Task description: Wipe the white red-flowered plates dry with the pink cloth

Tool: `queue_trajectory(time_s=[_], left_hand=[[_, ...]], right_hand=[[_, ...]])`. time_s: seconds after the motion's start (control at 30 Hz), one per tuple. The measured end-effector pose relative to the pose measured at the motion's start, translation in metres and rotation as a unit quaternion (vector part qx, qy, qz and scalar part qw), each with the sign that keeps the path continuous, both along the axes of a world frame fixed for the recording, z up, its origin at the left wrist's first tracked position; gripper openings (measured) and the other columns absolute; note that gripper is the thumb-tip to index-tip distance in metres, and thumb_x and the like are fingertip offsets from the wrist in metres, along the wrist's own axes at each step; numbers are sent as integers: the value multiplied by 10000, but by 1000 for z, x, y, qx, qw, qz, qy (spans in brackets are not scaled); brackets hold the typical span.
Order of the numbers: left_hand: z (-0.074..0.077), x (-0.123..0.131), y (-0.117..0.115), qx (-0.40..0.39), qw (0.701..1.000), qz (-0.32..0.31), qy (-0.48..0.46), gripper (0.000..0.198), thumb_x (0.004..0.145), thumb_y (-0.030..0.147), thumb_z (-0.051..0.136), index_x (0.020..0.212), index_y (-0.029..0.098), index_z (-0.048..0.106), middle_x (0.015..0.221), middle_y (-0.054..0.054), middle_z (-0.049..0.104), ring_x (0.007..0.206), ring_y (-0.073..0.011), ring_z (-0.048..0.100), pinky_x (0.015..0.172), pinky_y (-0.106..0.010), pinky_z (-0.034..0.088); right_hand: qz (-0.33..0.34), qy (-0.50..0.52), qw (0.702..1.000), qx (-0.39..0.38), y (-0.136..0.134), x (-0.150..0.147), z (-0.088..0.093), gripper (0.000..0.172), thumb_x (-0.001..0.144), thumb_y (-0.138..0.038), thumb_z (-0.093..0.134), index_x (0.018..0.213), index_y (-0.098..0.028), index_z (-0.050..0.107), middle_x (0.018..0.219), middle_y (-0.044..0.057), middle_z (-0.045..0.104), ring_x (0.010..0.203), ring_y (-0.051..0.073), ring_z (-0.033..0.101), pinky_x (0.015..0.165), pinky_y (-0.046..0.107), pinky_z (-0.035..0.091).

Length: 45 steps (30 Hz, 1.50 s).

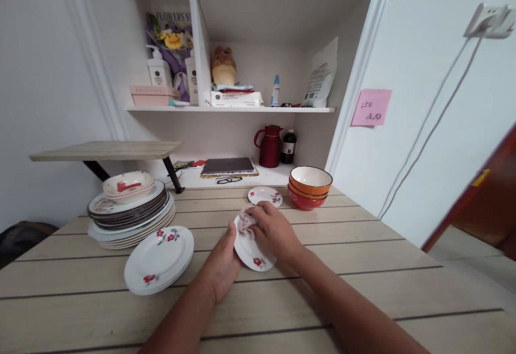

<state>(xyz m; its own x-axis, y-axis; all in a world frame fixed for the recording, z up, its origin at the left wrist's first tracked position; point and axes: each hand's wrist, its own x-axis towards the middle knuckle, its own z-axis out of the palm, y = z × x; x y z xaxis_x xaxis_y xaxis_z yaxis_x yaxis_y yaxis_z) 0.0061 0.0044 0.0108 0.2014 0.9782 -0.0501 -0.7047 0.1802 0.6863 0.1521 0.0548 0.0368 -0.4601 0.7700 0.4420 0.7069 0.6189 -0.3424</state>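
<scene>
A small white plate (pixel 255 252) with red flowers is held tilted above the table, in front of me. My left hand (pixel 226 260) grips its left edge, the thumb along the rim and the other fingers hidden behind. In my right hand (pixel 274 230) is a crumpled pale cloth (pixel 245 221), pressed against the upper part of the plate's face. Just beyond my hands, another small flowered plate (pixel 264 196) lies flat on the table. To the left sits a short stack of flowered plates (pixel 159 260).
Stacked bowls (pixel 309 187) stand at the back right. At the back left, a tall pile of plates (pixel 133 209) carries a dish (pixel 129 184) beside a raised wooden stand (pixel 107 150). Behind are glasses (pixel 229 180), a laptop (pixel 229 165) and a red jug (pixel 270 147).
</scene>
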Motion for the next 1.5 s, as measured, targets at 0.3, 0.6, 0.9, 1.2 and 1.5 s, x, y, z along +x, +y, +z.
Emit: queue_trajectory(time_s=[0.3, 0.6, 0.9, 1.2, 1.5], left_hand=[[3, -2, 1, -36, 999, 10, -18, 477, 920, 392, 508, 1295, 100, 548, 1248, -163, 645, 1151, -249, 606, 1019, -372, 446], [5, -1, -1, -37, 999, -7, 15, 449, 914, 426, 508, 1238, 126, 594, 1118, -146, 704, 1051, -237, 656, 930, -359, 501], [-1, -2, 3, -37, 999, 10, -29, 500, 911, 398, 523, 1327, 120, 523, 1251, -166, 642, 1180, -264, 584, 1049, -410, 409], [-1, -2, 3, -34, 999, -23, -35, 465, 907, 382, 537, 1295, 126, 551, 1153, -153, 686, 1085, -259, 635, 953, -386, 480], [-1, -1, 2, -30, 999, 8, -27, 467, 914, 372, 528, 1321, 143, 530, 1237, -147, 652, 1136, -242, 609, 1035, -388, 421]], right_hand=[[-5, -169, 979, -113, -17, 30, 10, 343, 808, -240, 515, 1147, -258, 567, 1033, 68, 564, 760, 181, 576, 662, 287, 346], [122, -41, 992, -15, -24, -5, 5, 404, 820, -165, 529, 1206, -280, 541, 1213, 70, 515, 1056, 202, 509, 879, 323, 400], [-8, -114, 987, -112, -4, 30, 1, 332, 813, -240, 533, 1144, -245, 558, 1082, 64, 552, 818, 177, 570, 704, 286, 373], [104, -93, 988, -70, -27, 6, 5, 325, 808, -207, 527, 1126, -274, 533, 1103, 38, 537, 842, 161, 555, 711, 271, 385], [-51, -78, 993, -66, -2, 16, 0, 355, 862, -261, 516, 1215, -250, 541, 1127, 87, 554, 984, 219, 567, 778, 304, 393]])
